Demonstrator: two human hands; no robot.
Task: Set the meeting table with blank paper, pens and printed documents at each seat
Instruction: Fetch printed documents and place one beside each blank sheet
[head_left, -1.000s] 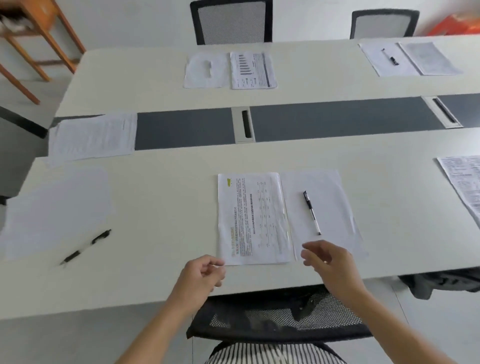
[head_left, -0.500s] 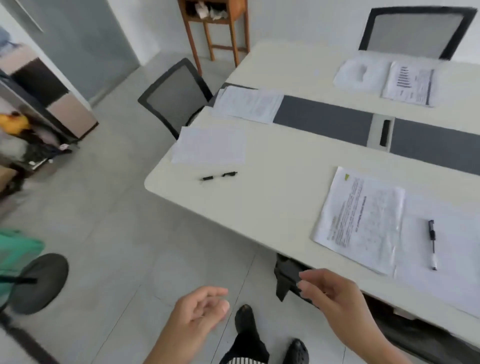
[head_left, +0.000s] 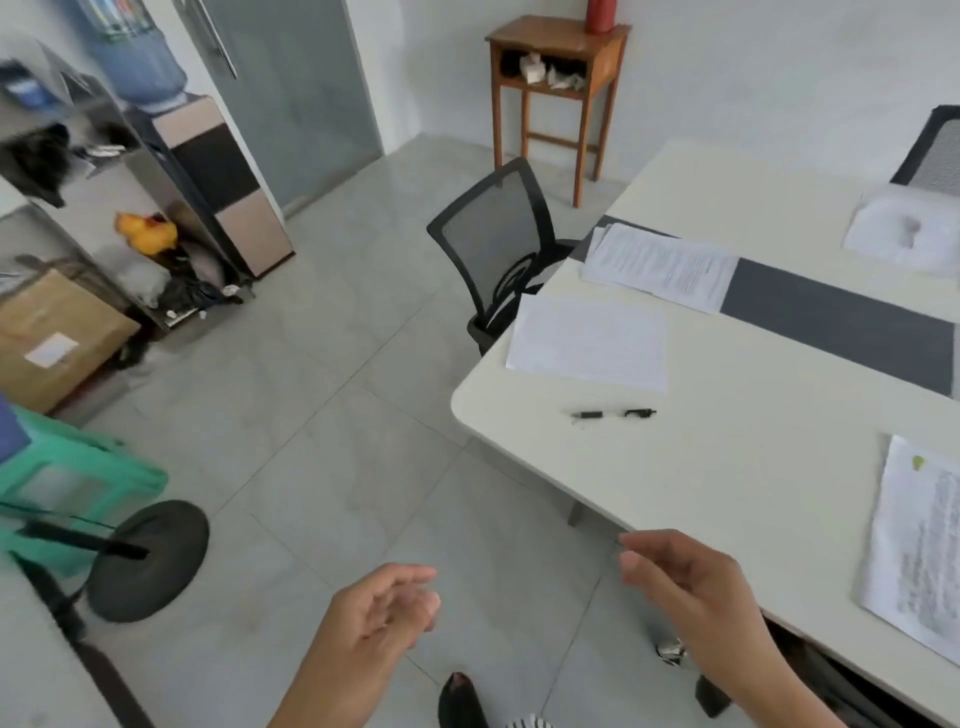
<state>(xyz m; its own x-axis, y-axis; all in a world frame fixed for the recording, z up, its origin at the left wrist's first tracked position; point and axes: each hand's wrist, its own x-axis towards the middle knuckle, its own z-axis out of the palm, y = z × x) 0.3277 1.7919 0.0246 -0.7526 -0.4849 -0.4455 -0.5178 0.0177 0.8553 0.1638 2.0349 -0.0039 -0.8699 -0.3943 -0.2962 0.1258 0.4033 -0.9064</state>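
Note:
The white meeting table fills the right side. At its near-left corner lie a blank sheet and a black pen just in front of it. A printed document lies beyond, partly on the dark centre strip. Another printed document lies at the right edge, and a white sheet at the far side. My left hand hangs over the floor, fingers loosely curled, holding nothing. My right hand hovers at the table's near edge, also holding nothing.
A black mesh chair stands at the table's left end. A wooden side table is against the back wall. Shelving with clutter, a cardboard box, a green stool and a round black stand base crowd the left. My shoe is below.
My view has swung left, away from the seat with the document, blank sheet and pen. Both hands have left the table's papers and now hang free near its edge and over the floor.

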